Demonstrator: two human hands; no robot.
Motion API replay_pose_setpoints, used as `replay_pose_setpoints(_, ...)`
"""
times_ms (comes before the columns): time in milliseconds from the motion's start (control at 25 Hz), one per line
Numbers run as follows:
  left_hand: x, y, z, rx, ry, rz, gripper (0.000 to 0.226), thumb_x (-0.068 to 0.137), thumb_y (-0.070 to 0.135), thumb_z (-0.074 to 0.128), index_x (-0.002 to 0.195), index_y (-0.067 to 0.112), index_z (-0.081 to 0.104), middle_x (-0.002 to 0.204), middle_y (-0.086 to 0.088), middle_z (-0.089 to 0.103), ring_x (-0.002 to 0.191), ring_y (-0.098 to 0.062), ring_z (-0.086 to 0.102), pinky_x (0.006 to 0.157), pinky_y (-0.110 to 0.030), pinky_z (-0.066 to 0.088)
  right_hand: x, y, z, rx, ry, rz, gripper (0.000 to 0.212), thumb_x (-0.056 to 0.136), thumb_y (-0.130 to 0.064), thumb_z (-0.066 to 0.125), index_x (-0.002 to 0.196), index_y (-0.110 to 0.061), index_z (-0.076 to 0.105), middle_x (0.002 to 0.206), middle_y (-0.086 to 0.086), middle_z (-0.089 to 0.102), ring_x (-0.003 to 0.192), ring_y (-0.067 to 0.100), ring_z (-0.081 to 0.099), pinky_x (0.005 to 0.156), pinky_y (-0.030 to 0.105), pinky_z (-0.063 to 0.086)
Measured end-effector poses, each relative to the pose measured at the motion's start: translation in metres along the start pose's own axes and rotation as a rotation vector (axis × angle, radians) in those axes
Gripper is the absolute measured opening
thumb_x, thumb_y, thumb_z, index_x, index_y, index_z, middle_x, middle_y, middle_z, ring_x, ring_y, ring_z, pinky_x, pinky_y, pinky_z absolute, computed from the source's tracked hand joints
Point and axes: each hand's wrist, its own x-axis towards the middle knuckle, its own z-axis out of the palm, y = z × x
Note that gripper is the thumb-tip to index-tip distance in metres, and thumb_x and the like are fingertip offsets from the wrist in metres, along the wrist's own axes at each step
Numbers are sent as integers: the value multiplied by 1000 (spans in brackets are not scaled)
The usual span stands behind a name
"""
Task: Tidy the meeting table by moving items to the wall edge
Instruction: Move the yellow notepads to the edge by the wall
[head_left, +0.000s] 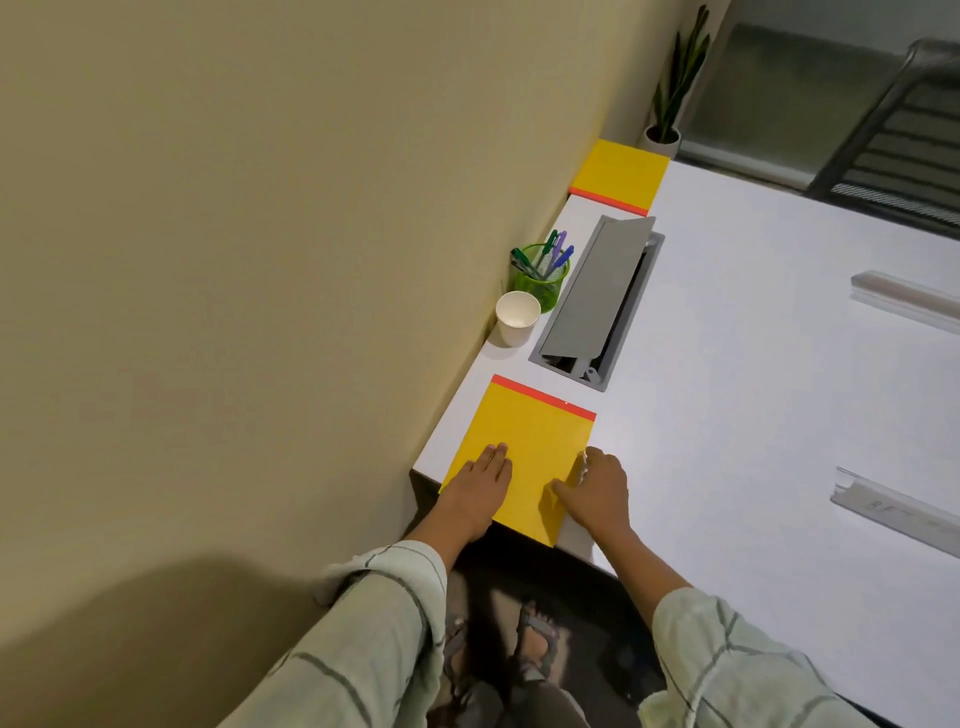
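A yellow notepad (530, 441) with a red top strip lies at the near corner of the white table (753, 415), close to the wall. My left hand (475, 493) rests flat on its left part, fingers straight. My right hand (597, 493) grips the pad's right edge, thumb on top and fingers curled at the side. The pad's near edge sticks out slightly past the table edge. A second yellow notepad (621, 174) lies at the far end along the wall. A white paper cup (516, 317) and a green mesh pen holder (543, 273) with several pens stand by the wall.
A grey cable box (597, 301) with its lid raised sits in the table beside the cup. Two pale strips (904, 296) (893, 512) lie on the right of the table. The beige wall runs along the left. A potted plant (670, 104) and a chair stand beyond the table.
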Motion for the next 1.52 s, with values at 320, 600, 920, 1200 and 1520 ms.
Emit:
replay_pose_setpoints(320, 5, -13, -5, -41, 7, 20, 98, 87, 14, 71, 154, 6, 0, 162, -13, -15, 150, -29, -8, 120, -43, 14, -4, 9, 32, -605, -261, -510, 113, 73, -67, 64, 157, -14, 10, 165, 13, -6, 152, 34, -9, 121, 53, 9)
replay_pose_setpoints(600, 11, -34, -9, -27, -22, 3, 99, 86, 12, 72, 154, 7, 0, 162, -12, -16, 150, -29, -9, 120, -46, 16, 5, -3, 46, -658, -262, -577, 96, 87, -67, 50, 157, -20, 4, 163, 17, -13, 150, 39, -16, 121, 55, 6)
replay_pose_setpoints(920, 5, -54, -10, -31, -7, -50, 100, 84, 10, 73, 154, 6, 1, 162, -13, -16, 150, -30, -9, 120, -47, 18, 8, -26, 66, -680, -225, -591, 92, 90, -60, 52, 157, -19, 4, 163, 20, -13, 149, 41, -14, 121, 57, 8)
replay_pose_setpoints(1200, 2, -58, -9, -51, 9, -38, 100, 85, 7, 71, 154, 7, 0, 162, -12, -17, 150, -29, -12, 121, -46, 15, 6, -22, 77, -723, -193, -619, 86, 95, -59, 35, 157, -14, -4, 160, 24, -19, 146, 42, -23, 121, 57, -4)
replay_pose_setpoints(1520, 10, -51, -4, -22, -16, -85, 104, 78, -1, 75, 153, 4, 4, 161, -15, -16, 150, -32, -10, 118, -52, 19, 5, -21, 85, -733, -181, -600, 85, 97, -58, 32, 156, -9, -4, 158, 28, -20, 145, 45, -24, 120, 60, -3)
